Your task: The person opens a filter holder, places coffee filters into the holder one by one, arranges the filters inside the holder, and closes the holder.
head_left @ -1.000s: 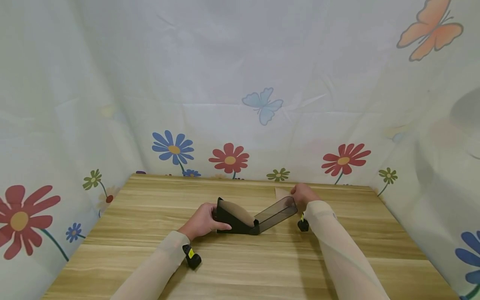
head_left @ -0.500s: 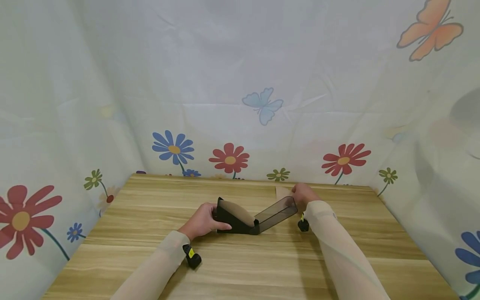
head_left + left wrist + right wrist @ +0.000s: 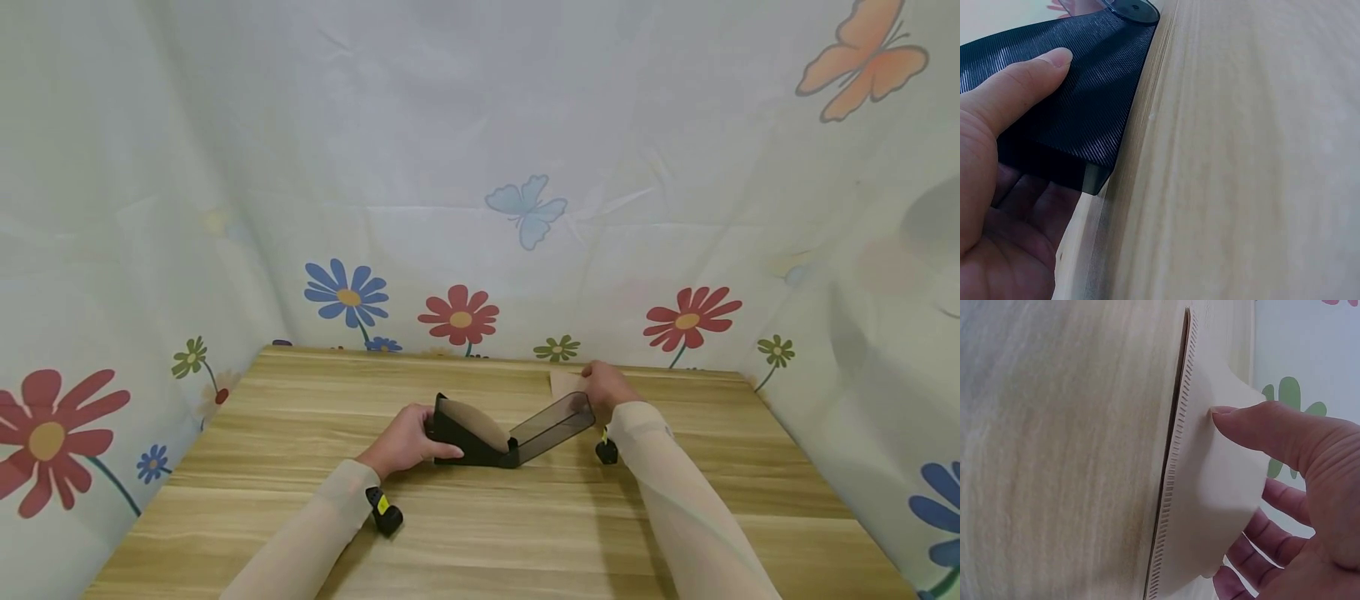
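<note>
In the head view my left hand (image 3: 405,442) grips the left end of a black coffee filter holder (image 3: 461,446), which stands on the table. The left wrist view has the thumb lying along the holder's ribbed side (image 3: 1091,94), fingers behind it. A smoked clear lid (image 3: 551,429) is swung out to the right, and brown paper filters (image 3: 476,423) show inside. Beyond the lid's far end, my right hand (image 3: 609,385) holds a brown paper coffee filter (image 3: 566,384). In the right wrist view, the thumb presses on the filter's face (image 3: 1210,481), beside its crimped edge, with fingers behind.
The wood-grain table (image 3: 480,533) carries the work. White curtain (image 3: 420,167) printed with flowers and butterflies hangs behind the table and along both sides. A small black camera sits on each wrist, the left camera (image 3: 386,517) close above the table.
Hardly anything differs. My right hand has shifted up very slightly with the paper filter; the left hand and the holder stay in place.
</note>
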Available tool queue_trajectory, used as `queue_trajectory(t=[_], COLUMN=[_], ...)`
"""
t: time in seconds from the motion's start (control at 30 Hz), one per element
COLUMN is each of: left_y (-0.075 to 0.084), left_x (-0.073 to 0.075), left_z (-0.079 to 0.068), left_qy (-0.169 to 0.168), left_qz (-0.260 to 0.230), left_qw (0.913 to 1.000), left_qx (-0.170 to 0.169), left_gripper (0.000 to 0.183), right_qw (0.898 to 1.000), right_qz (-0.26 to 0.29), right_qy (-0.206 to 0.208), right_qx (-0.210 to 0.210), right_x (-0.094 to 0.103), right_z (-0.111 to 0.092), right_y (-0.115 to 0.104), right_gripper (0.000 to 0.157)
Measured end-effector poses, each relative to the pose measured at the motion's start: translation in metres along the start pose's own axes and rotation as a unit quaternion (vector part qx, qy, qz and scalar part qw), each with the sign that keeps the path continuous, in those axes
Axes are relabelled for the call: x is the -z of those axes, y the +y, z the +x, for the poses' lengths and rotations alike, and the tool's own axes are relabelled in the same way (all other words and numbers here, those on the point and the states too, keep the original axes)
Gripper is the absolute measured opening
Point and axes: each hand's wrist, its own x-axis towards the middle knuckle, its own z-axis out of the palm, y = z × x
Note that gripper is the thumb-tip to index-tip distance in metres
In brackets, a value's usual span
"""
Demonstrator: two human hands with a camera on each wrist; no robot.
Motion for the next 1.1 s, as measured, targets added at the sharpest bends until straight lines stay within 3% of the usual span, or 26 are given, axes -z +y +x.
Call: queue_trajectory(t=[0.13,0.33,0.63,1.0,1.1], left_y=[-0.0004,0.0009,0.0018,0.0015,0.0011], left_x=[0.0001,0.0001,0.0003,0.0,-0.0002], left_z=[0.0006,-0.0001,-0.0009,-0.0006,-0.0005], left_qy=[0.0,0.002,0.002,0.002,0.002], left_qz=[0.002,0.004,0.002,0.003,0.003], left_qw=[1.0,1.0,1.0,1.0,1.0], left_qx=[0.002,0.003,0.0,-0.004,-0.004], left_gripper=[0.041,0.041,0.041,0.04,0.04], right_qw=[1.0,1.0,0.998,0.999,0.999], right_qz=[0.003,0.006,0.041,0.026,0.029], right_qy=[-0.007,-0.011,-0.027,-0.013,-0.012], right_qx=[-0.005,-0.007,-0.043,-0.018,-0.013], right_x=[0.001,0.0007,0.0026,-0.0005,-0.0003], right_z=[-0.0018,-0.003,-0.0078,-0.0081,-0.0076], right_y=[-0.0015,-0.0025,-0.0074,-0.0063,-0.0061], right_gripper=[0.055,0.023,0.032,0.013,0.017])
